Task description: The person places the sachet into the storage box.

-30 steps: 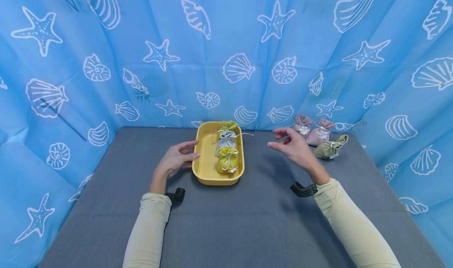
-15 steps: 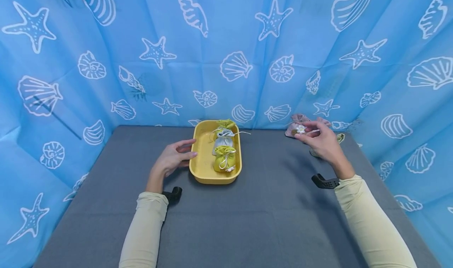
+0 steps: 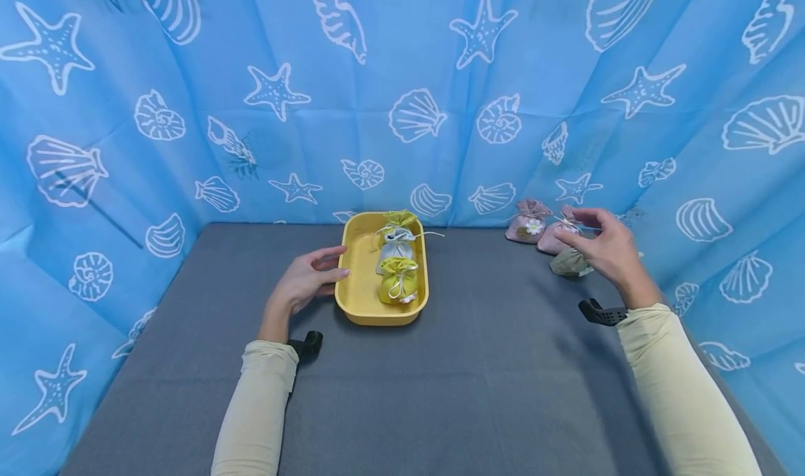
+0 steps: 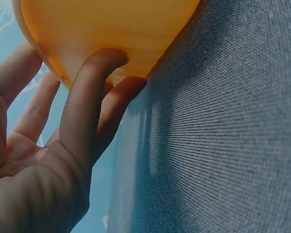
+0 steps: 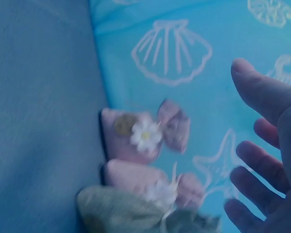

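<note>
My left hand (image 3: 303, 285) rests its fingertips against the left wall of a yellow plastic tray (image 3: 352, 301); the left wrist view shows its bent fingers touching the tray wall (image 4: 116, 24). Along the tray's right side sit a yellow-green drawstring pouch (image 3: 399, 282), a grey pouch (image 3: 396, 252) and another yellow-green one (image 3: 400, 219) behind. My right hand (image 3: 606, 245), fingers spread and holding nothing, hovers by an olive-green pouch (image 3: 569, 263) and two pink pouches with white flowers. The right wrist view shows the pink pouch (image 5: 131, 141) and green pouch (image 5: 121, 208) apart from the fingers.
A grey cloth covers the table (image 3: 402, 392). A blue curtain (image 3: 377, 112) printed with white shells and starfish hangs behind and at both sides, close to the pink pouches. A black wrist mount (image 3: 600, 313) sticks out from the right wrist.
My right hand has moved right, from between the tray and the pouches to over the olive-green pouch. My left hand has stayed at the tray; the view has shifted slightly.
</note>
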A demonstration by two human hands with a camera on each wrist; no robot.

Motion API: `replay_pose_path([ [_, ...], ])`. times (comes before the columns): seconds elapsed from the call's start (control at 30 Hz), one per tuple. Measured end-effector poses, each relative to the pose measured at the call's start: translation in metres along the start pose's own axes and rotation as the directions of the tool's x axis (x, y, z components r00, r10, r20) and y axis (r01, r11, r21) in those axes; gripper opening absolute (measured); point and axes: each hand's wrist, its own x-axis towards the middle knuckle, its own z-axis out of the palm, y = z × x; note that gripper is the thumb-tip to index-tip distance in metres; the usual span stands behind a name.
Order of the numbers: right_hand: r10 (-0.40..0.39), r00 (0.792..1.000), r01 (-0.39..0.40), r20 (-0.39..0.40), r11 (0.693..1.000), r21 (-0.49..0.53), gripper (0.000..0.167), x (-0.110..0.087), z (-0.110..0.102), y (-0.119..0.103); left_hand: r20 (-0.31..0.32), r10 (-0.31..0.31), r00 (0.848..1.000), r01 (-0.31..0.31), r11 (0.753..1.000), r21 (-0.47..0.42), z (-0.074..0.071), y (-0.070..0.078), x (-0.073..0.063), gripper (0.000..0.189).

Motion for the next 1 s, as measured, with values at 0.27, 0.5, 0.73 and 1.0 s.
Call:
replay_pose_path([
  [0.27, 0.078, 0.997, -0.079, -0.024, 0.995, -0.055, 0.076, -0.002, 0.000, 0.030, -0.002, 0.000, 1.000, 0.000, 1.000, 0.007, -0.001, 0.000, 0.000, 0.066],
  [0.5, 0.176, 0.983, -0.178, 0.054, 0.984, 0.028, 0.089, -0.004, 0.000, 0.050, 0.010, 0.004, 1.000, -0.004, 1.000, 0.003, -0.001, -0.001, 0.001, 0.066],
  [0.73, 0.225, 0.962, -0.235, 0.157, 0.971, 0.048, 0.098, -0.006, 0.006, 0.059, 0.011, 0.003, 1.000, -0.003, 1.000, 0.000, 0.000, 0.000, 0.000, 0.066],
  [1.0, 0.173, 0.972, -0.181, 0.156, 0.983, 0.035, 0.074, -0.008, 0.013, 0.064, 0.002, 0.000, 1.000, 0.000, 1.000, 0.008, 0.000, -0.001, 0.000, 0.066],
])
